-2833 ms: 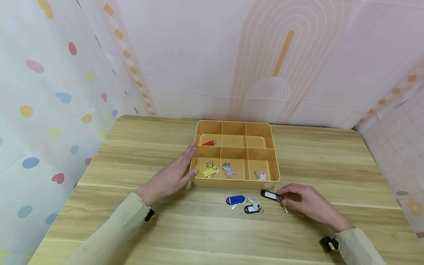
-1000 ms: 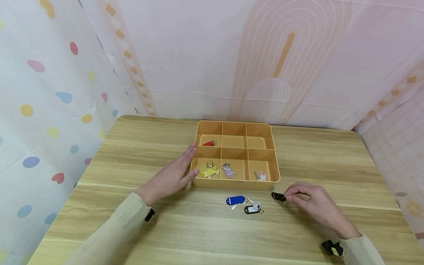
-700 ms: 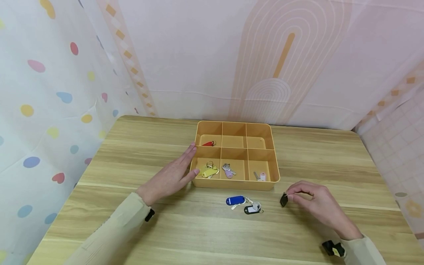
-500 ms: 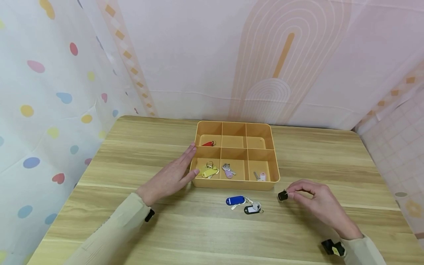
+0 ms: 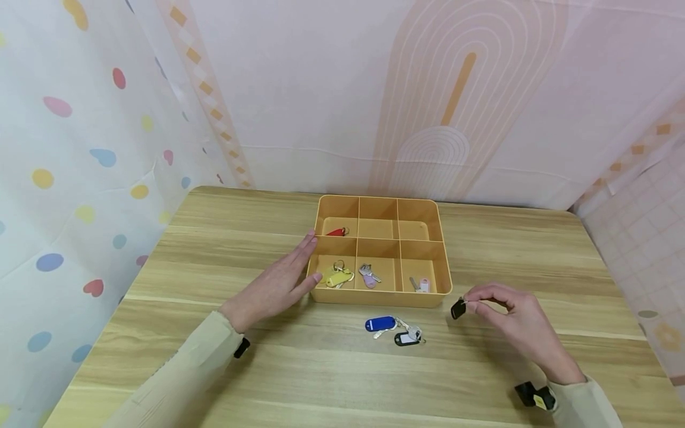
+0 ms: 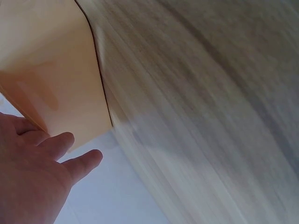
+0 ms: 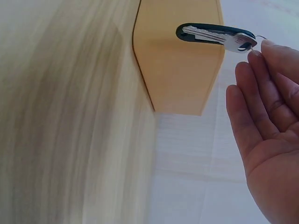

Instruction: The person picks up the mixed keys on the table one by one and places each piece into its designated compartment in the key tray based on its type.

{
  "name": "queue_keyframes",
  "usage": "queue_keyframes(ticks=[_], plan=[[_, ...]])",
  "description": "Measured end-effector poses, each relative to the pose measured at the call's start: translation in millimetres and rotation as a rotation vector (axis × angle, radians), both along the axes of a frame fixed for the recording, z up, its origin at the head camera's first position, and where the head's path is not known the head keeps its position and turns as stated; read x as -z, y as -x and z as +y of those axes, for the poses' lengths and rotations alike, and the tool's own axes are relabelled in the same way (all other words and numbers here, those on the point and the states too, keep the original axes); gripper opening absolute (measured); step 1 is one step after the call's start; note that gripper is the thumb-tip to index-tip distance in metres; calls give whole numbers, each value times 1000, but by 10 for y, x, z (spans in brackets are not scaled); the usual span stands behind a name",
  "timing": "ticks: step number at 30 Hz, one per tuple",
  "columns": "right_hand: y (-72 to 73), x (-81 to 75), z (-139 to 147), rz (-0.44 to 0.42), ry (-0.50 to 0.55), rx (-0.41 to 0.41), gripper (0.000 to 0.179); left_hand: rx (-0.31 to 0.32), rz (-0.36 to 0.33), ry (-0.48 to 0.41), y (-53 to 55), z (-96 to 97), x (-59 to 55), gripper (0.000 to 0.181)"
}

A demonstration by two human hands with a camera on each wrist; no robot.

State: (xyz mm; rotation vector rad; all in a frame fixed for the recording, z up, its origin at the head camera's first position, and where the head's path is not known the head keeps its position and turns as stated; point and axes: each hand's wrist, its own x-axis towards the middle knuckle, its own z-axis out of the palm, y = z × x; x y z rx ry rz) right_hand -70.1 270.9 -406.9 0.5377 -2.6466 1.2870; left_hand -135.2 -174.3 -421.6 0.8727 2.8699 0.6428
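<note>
Thumb and forefinger of my right hand (image 5: 516, 318) pinch the ring of a key with a black tag (image 5: 458, 308), which hangs just off the organizer's near right corner. In the right wrist view the silver key (image 7: 205, 35) lies along the dark tag. My left hand (image 5: 275, 288) rests with fairly straight fingers on the left side of the orange six-compartment organizer (image 5: 377, 298). On the table before the organizer lie keys with a blue tag (image 5: 380, 323) and a black-framed tag (image 5: 405, 339).
Inside the organizer, a red tag (image 5: 336, 232) sits back left, yellow-tagged keys (image 5: 339, 277) front left, a purple-tagged key (image 5: 368, 276) front middle and a pink-tagged key (image 5: 424, 285) front right. A patterned cloth (image 5: 310, 95) hangs behind the wooden table (image 5: 241, 220).
The right hand has lifted the black-tagged key from the table by its ring, the tag turning as it hangs, and has just risen slightly. The left hand has stayed on the organizer.
</note>
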Motion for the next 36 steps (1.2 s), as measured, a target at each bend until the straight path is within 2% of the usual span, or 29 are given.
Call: queue_keyframes(ticks=[6, 11, 18, 24, 32, 36], plan=[[8, -45, -10, -47, 23, 63, 11, -3, 4, 2, -5, 3, 0, 77], [33, -99, -33, -49, 39, 85, 7, -5, 3, -1, -4, 2, 3, 77], [69, -168, -115, -20, 120, 64, 9, -4, 6, 1, 8, 5, 0, 77], [115, -200, -177, 29, 147, 41, 11, -3, 6, 1, 8, 2, 1, 77], [187, -226, -240, 49, 201, 13, 10, -2, 5, -1, 2, 4, 12, 77], [221, -256, -273, 38, 227, 31, 9, -3, 6, -4, 6, 7, 13, 77]])
